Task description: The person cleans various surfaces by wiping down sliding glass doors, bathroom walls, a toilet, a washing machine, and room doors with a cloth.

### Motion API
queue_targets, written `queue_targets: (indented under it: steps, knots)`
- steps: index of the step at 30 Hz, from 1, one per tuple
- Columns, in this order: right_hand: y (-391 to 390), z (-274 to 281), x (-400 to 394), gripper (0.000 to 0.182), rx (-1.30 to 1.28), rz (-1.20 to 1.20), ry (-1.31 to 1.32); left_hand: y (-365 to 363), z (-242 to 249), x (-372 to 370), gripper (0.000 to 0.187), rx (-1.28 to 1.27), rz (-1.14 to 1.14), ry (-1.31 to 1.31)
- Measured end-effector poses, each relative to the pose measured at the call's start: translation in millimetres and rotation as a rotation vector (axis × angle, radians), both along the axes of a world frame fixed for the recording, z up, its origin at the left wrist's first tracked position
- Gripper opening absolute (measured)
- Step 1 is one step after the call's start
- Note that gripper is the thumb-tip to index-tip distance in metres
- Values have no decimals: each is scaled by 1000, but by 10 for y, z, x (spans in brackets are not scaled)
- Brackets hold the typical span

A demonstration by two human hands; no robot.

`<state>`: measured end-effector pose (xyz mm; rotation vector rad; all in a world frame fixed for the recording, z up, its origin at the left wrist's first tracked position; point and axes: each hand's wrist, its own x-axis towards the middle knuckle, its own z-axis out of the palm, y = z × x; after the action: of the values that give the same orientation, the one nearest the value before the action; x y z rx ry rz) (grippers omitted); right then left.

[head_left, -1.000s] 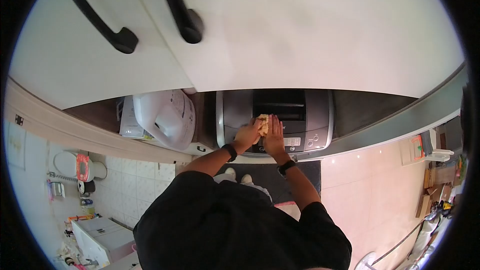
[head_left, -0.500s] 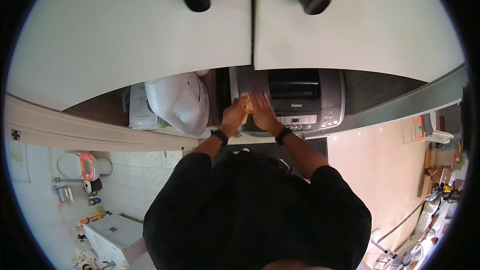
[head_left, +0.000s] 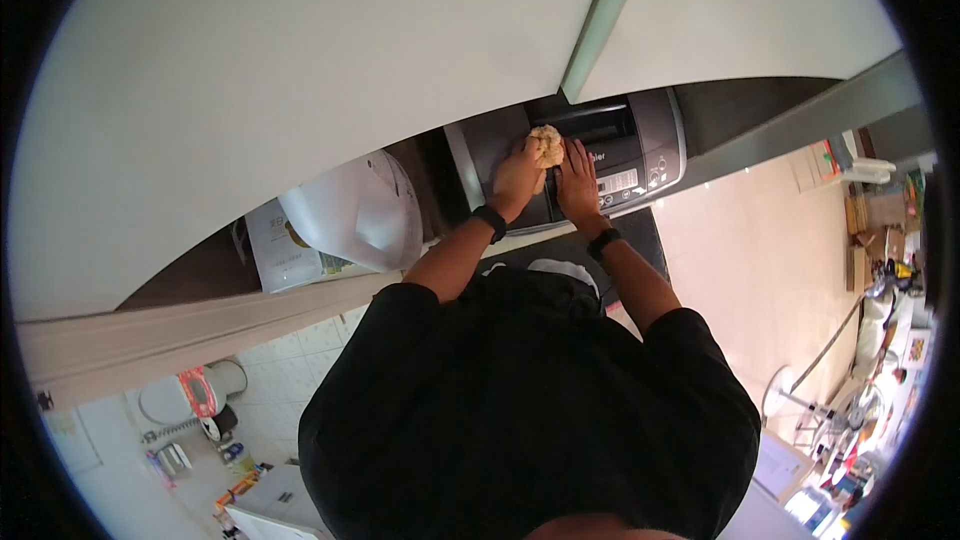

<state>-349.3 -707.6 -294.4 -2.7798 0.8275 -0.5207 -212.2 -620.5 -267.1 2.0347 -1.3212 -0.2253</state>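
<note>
My left hand (head_left: 516, 180) is closed on a crumpled tan cloth (head_left: 547, 144), which bunches out past the fingertips and hangs down a little by the palm. Under it lies the dark grey top of a Haier washing machine (head_left: 490, 139). My right hand (head_left: 577, 186) rests flat on the machine's lid just right of the cloth, fingers stretched forward, beside the control panel (head_left: 619, 181). Its fingers cover part of the brand name. Both wrists wear dark bands.
White cabinet doors (head_left: 330, 70) with black handles overhang the machine's back. Left of the machine stand a translucent white plastic jug (head_left: 355, 210) and a white printed package (head_left: 284, 245). A pale floor (head_left: 735, 270) stretches to the right; a white fan (head_left: 860, 408) stands farther off.
The view has tilted and turned. My left hand and the cloth have moved forward on the machine top. My right hand has come apart from the cloth and now lies flat beside it.
</note>
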Motion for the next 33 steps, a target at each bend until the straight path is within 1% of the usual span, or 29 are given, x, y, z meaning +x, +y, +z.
queue_targets:
  steps: [1, 2, 5, 6, 7, 9, 10, 13, 14, 17, 18, 19, 20, 23, 24, 25, 26, 29, 30, 31, 32, 33]
  knots:
    - [63, 51, -34, 57, 34, -1, -39, 22, -48, 5, 44, -42, -4, 28]
    - [61, -14, -14, 58, -18, -18, -81, 33, -89, 22, 45, 8, -20, 56]
    - [117, 28, 86, 65, 66, 8, -144, 139, -20, 123, 49, 143, -50, 118]
    - [117, 136, 130, 71, 135, 62, -223, 198, -6, 158, 51, 178, -61, 126]
    - [83, 218, 174, 69, 127, 171, -228, 252, -2, 188, 53, 214, -71, 133]
    - [-10, 352, 248, 65, 112, 381, -242, 419, -26, 171, 57, 123, -40, 104]
    - [10, 404, 298, 58, 93, 476, -202, 531, -72, 139, 59, 86, -34, 89]
    - [231, 239, 328, 52, 123, 589, -217, 856, -193, 110, 57, 60, -17, 252]
    - [319, 111, 336, 48, 153, 597, -202, 952, -204, 94, 55, 122, -7, 236]
    - [611, 118, 211, 45, 213, 614, -243, 1226, -187, -14, 52, 282, 10, 156]
    - [634, 61, 183, 48, 142, 637, -171, 1302, -194, -53, 51, 316, 6, 110]
    - [624, 16, 145, 49, 164, 644, -170, 1334, -203, -80, 50, 348, 4, 61]
    - [603, -32, 116, 50, 184, 653, -172, 1317, -224, -104, 54, 393, 16, 162]
    - [405, -76, 59, 57, 190, 659, -207, 1133, -109, -204, 56, 318, 17, 84]
    - [296, -61, 40, 58, 192, 646, -219, 1018, -129, -215, 55, 272, 17, 104]
    - [180, 46, 19, 59, 191, 637, -230, 867, -82, -240, 54, 237, 6, 69]
    - [40, 162, -32, 63, 171, 619, -210, 699, -39, -274, 54, 199, 0, 35]
    - [-469, 125, -189, 66, 141, 539, -251, 104, -17, -453, 51, 149, 41, -34]
    - [-652, 92, -219, 68, 150, 538, -338, -95, -23, -537, 50, 107, 39, -41]
    - [-834, 57, -358, 68, 149, 505, -310, -305, -29, -646, 50, 64, 36, -48]
    - [-1029, 29, -505, 68, 147, 471, -281, -525, -36, -774, 48, 52, 86, -75]
    - [-1230, 98, -644, 68, 141, 439, -254, -738, -51, -909, 46, 70, 78, -75]
